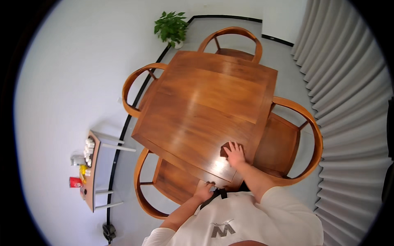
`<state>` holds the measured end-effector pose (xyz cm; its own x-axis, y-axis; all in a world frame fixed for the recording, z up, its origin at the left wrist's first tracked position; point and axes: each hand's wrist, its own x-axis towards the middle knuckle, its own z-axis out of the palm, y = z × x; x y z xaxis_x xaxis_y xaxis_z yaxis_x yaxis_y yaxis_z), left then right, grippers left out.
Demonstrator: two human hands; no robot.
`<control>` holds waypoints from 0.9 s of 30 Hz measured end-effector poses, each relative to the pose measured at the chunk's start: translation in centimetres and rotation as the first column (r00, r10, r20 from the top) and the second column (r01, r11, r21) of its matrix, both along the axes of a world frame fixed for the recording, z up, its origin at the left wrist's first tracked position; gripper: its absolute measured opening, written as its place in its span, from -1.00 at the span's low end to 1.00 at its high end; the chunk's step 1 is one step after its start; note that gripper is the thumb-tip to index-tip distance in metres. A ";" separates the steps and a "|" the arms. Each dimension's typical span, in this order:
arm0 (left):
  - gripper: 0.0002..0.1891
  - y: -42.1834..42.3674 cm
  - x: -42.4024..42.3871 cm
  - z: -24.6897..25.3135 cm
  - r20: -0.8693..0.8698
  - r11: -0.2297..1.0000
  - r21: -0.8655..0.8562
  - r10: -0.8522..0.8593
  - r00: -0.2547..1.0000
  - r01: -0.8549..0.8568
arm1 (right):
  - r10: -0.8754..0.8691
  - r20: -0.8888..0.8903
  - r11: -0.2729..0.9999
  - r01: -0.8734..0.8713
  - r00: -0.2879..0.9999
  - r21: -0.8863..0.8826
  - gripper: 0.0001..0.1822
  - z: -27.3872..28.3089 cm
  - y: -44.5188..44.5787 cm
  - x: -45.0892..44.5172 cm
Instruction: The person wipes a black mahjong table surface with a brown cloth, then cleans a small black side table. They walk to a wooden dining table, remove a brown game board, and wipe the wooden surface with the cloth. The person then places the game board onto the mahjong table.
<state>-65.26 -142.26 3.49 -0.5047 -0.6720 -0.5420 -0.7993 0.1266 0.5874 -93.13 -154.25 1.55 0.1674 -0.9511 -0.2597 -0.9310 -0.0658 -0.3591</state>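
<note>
My right hand (235,155) lies spread, palm down, on a folded dark brown cloth (225,150), pressing it against the wooden table (197,101) near its right-hand corner closest to me. Light reflects off the polished tabletop just below the cloth. My left hand (204,191) is low, close to my body at the near table edge. Its fingers are bent by a small dark thing, and whether they grip anything is unclear.
Round-backed wooden chairs stand around the table, one at the right (317,144) and one at the lower left (138,178). A side table (95,163) with several items stands by the left wall. A potted plant (170,27) is beyond; grey curtains (341,123) hang at the right.
</note>
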 end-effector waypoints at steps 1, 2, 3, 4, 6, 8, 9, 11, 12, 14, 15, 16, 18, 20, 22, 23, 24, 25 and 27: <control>-0.30 0.0 0.8 -0.3 0.047 0.997 0.075 0.000 0.999 -0.004 | -0.115 -0.013 0.991 0.116 0.993 0.069 -0.22 0.2 1.1 2.3; -0.26 0.3 1.8 -0.5 0.070 1.000 0.012 -0.004 0.998 0.003 | -0.144 0.011 0.988 0.143 0.989 0.061 -0.21 0.4 2.8 4.2; -0.22 1.1 2.8 -0.6 0.119 1.000 -0.007 0.005 0.993 -0.004 | -0.065 -0.019 0.996 0.066 0.998 0.061 -0.21 0.4 4.6 5.5; -0.18 1.8 4.0 -0.8 0.167 0.999 -0.036 0.019 0.986 -0.014 | 0.050 0.025 0.999 -0.050 0.998 0.010 -0.24 0.5 6.8 6.2; -0.13 2.5 7.4 -1.5 0.200 0.998 0.056 0.008 0.980 -0.019 | 0.173 0.107 0.982 -0.163 0.979 -0.094 -0.31 0.6 10.8 6.9; -0.15 4.3 11.1 -2.6 0.205 0.993 0.059 0.084 0.975 -0.098 | 0.332 0.086 0.935 -0.316 0.939 -0.160 -0.34 0.7 13.8 6.4; -0.16 5.4 13.3 -3.1 0.277 0.997 0.039 0.055 0.959 -0.069 | 0.398 0.080 0.912 -0.385 0.914 -0.144 -0.35 0.8 15.0 5.7; -0.20 6.7 16.3 -4.5 0.369 0.968 0.086 0.190 0.910 -0.237 | 0.521 0.077 0.851 -0.512 0.850 -0.115 -0.37 1.0 16.7 4.2; -0.23 7.8 17.8 -4.7 0.410 0.883 0.161 0.347 0.843 -0.442 | 0.542 0.070 0.838 -0.533 0.837 -0.115 -0.38 1.0 16.8 3.4; -0.25 7.8 20.1 -5.5 0.468 0.925 0.195 0.205 0.859 -0.327 | 0.587 0.080 0.809 -0.581 0.805 -0.092 -0.40 0.8 16.6 2.1; -0.26 8.0 20.9 -5.6 0.517 0.933 0.221 0.136 0.845 -0.285 | 0.640 0.061 0.767 -0.631 0.766 -0.116 -0.39 0.5 15.8 1.5; -0.27 7.9 21.2 -5.6 0.476 0.945 0.211 0.124 0.871 -0.250 | 0.665 0.054 0.745 -0.657 0.745 -0.114 -0.39 0.2 14.8 0.9; -0.29 7.2 21.0 -5.0 0.444 0.955 0.208 0.100 0.890 -0.211 | 0.720 0.047 0.693 -0.712 0.692 -0.115 -0.39 -0.4 12.5 0.2; -0.31 5.6 19.0 -3.9 0.409 0.993 0.120 -0.060 0.911 0.011 | 0.681 0.021 0.721 -0.666 0.732 -0.190 -0.38 -0.9 9.8 -0.2; -0.33 4.6 15.7 -1.8 0.347 0.996 0.080 0.007 0.938 -0.037 | 0.579 -0.064 0.798 -0.581 0.813 -0.162 -0.34 -1.1 7.5 -0.5; -0.33 4.0 13.7 -0.6 0.291 0.978 0.077 0.163 0.943 -0.193 | 0.394 -0.020 0.898 -0.390 0.919 -0.202 -0.32 -1.1 6.2 -0.6; -0.31 3.4 11.6 0.7 0.279 0.983 0.036 0.166 0.946 -0.183 | 0.206 0.026 0.961 -0.197 0.978 -0.196 -0.29 -1.0 5.1 -0.8; -0.28 3.0 9.6 1.8 0.250 0.982 -0.035 0.188 0.950 -0.185 | 0.028 -0.005 0.972 -0.028 1.000 -0.233 -0.23 -0.8 4.4 -1.4; -0.24 2.2 5.9 3.0 0.194 0.977 -0.026 0.211 0.958 -0.210 | -0.115 0.031 0.982 0.119 0.993 -0.147 -0.21 -0.5 3.4 -2.2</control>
<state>-59.37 -140.07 6.50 -0.2364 -0.7548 -0.6119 -0.9071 -0.0544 0.4175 -95.30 -150.81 1.08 0.0569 -0.9921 -0.1120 -0.9272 -0.0109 -0.3744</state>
